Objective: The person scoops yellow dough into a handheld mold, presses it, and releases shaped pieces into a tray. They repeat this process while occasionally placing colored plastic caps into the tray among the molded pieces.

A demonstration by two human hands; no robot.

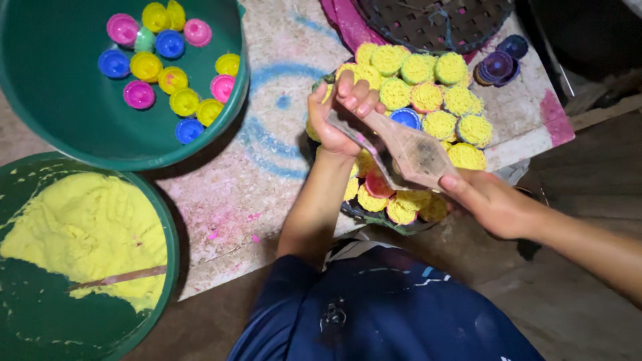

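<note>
A flat wooden paddle (408,148), worn and dusty, is held over a round tray (374,217) packed with several small cups filled with yellow powder (428,97). My left hand (341,113) grips the paddle's narrow end, fingers curled over it. My right hand (491,200) holds the wide end from below right. One blue cup (406,118) and one reddish cup (376,184) on the tray show no yellow filling.
A green tub (40,87) at top left holds several empty pink, blue and yellow cups (164,63). A second green tub (170,267) at lower left holds yellow powder (80,227) and a stick. Purple cups (498,65) and a dark woven basket (428,23) lie at the top right.
</note>
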